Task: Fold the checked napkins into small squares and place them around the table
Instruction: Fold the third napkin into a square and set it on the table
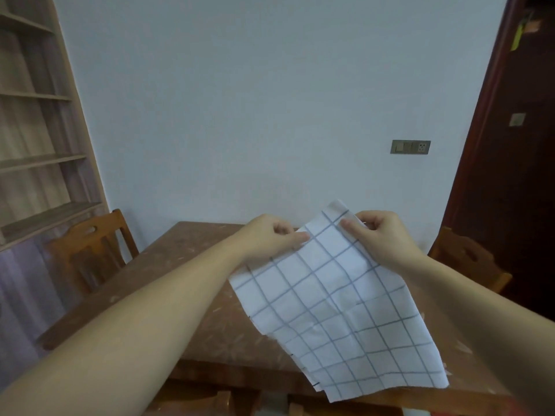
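1. A white napkin (339, 310) with a thin blue-grey check hangs in the air over the right half of a brown wooden table (180, 283). Its top edge is raised and the rest slopes down toward the viewer, hiding much of that side of the table. More than one layer of cloth shows along its lower left edge. Whether its lower edge touches the table cannot be told.
2. The left hand (270, 235) pinches the napkin's top edge between thumb and curled fingers. The right hand (378, 232) pinches the same edge just beside it, with a narrow strip of cloth between the two hands.
3. Yellow and orange paper slips (518, 37) are stuck high on a dark red-brown door (510, 175) at the right. They are too blurred to read.
4. A bronze-coloured wall plate (410, 147) with switches and a socket sits on the pale blue wall behind the table. Any marking on it is too small to read.
5. The tabletop is scuffed with pale marks, and its far end meets the wall.
6. One wooden chair (90, 250) stands at the table's left side and another chair (468, 259) at its right.
7. A tall wooden shelf unit (39, 130) fills the left edge of the view.
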The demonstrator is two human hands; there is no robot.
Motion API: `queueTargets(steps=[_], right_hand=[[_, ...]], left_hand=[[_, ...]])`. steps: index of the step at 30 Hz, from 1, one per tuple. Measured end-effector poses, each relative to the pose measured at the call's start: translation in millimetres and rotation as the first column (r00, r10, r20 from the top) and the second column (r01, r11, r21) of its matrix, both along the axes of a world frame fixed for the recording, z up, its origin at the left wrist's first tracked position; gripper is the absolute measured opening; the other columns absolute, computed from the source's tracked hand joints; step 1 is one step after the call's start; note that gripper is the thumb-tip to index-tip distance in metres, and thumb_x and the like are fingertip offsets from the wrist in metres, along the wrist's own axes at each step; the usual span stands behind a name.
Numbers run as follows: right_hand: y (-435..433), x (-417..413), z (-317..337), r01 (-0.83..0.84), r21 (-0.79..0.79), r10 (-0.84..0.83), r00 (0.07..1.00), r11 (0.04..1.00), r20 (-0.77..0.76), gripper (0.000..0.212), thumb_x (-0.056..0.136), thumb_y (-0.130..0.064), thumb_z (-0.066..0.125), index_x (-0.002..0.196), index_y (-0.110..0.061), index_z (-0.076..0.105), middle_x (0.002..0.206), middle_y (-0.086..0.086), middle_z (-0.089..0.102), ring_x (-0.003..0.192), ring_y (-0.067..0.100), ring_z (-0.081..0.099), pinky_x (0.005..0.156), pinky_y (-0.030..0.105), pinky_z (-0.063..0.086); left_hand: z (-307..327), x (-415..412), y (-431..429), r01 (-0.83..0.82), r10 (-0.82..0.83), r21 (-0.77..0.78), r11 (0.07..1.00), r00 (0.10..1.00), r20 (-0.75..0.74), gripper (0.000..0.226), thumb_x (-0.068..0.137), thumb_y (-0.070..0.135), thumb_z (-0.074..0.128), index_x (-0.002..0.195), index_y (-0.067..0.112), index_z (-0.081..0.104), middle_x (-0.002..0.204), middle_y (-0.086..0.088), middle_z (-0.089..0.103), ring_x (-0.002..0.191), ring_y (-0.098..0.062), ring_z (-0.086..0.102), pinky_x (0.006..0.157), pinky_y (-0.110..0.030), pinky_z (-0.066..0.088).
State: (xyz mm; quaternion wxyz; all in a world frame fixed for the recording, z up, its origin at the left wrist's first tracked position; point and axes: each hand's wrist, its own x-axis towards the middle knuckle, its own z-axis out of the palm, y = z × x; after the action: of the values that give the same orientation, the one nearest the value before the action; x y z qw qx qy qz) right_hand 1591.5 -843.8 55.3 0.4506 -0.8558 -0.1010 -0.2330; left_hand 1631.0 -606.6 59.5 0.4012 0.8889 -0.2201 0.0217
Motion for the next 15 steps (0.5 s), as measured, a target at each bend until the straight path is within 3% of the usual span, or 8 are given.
queueTargets(steps=[2,4,7,10,12,15], right_hand=[[11.2,-0.6,0.9,-0.049,-0.009,0.049,0.999,0.999,-0.018,0.041,0.094,-0.029,0.062,0.066,0.001,0.061,0.046,-0.013,0.037,0.042,0.002,0.03,0.044,0.017,0.025],[21.8,-1.6,2.7,-0.102,-0.017,0.102,0.995,0.995,-0.023,0.047,0.095,-0.029,0.061,0.065,0.005,0.053,0.048,-0.009,0.03,0.044,0.005,0.025,0.043,0.019,0.02],[27.2,2.3,1.5,-0.141,0.022,0.141,0.99,0.99,-0.006,0.051,0.095,-0.029,0.061,0.064,0.009,0.046,0.058,0.004,0.032,0.054,0.013,0.029,0.05,0.028,0.02],[24.1,2.5,0.3,-0.135,-0.007,0.134,0.99,0.991,-0.042,0.048,0.095,-0.029,0.059,0.064,0.006,0.048,0.06,-0.001,0.039,0.057,0.01,0.037,0.054,0.027,0.026],[18.5,-0.7,-4.3,-0.12,-0.073,0.113,0.989,0.99,-0.094,0.049,0.096,-0.029,0.057,0.055,-0.008,0.04,0.052,-0.013,0.034,0.049,0.003,0.032,0.049,0.023,0.026],[5.9,-5.9,-19.6,-0.129,-0.29,0.062,0.971,0.948,-0.232,0.051,0.097,-0.034,0.054,0.054,-0.021,0.031,0.041,-0.014,0.031,0.042,0.004,0.031,0.05,0.023,0.026]], left_hand=[[8.2,-0.9,-15.2,0.016,-0.016,-0.132,0.991,1.0,0.0,0.035,0.082,0.052,0.069,0.083,0.017,0.072,0.068,0.008,0.062,0.065,-0.006,0.056,0.065,-0.023,0.043],[16.8,-1.4,-31.3,0.037,-0.033,-0.216,0.976,0.999,0.021,0.029,0.084,0.047,0.069,0.08,0.019,0.069,0.063,0.01,0.056,0.062,-0.006,0.052,0.062,-0.022,0.041],[23.8,2.3,-41.6,0.06,-0.04,-0.291,0.955,0.996,0.075,0.022,0.09,0.033,0.066,0.075,0.018,0.068,0.056,0.013,0.057,0.054,-0.002,0.05,0.056,-0.019,0.039],[27.4,10.3,-41.2,0.029,0.02,-0.3,0.953,0.987,0.158,0.022,0.09,0.031,0.065,0.076,0.015,0.07,0.067,0.003,0.062,0.063,-0.008,0.053,0.064,-0.025,0.042],[31.0,17.7,-37.8,-0.014,0.092,-0.314,0.949,0.968,0.234,0.024,0.09,0.032,0.065,0.07,0.018,0.066,0.065,0.002,0.057,0.062,-0.01,0.049,0.06,-0.024,0.039],[37.1,27.3,-29.5,-0.059,0.151,-0.262,0.963,0.926,0.346,0.026,0.091,0.032,0.064,0.068,0.019,0.062,0.063,0.002,0.053,0.06,-0.01,0.046,0.056,-0.021,0.035]])
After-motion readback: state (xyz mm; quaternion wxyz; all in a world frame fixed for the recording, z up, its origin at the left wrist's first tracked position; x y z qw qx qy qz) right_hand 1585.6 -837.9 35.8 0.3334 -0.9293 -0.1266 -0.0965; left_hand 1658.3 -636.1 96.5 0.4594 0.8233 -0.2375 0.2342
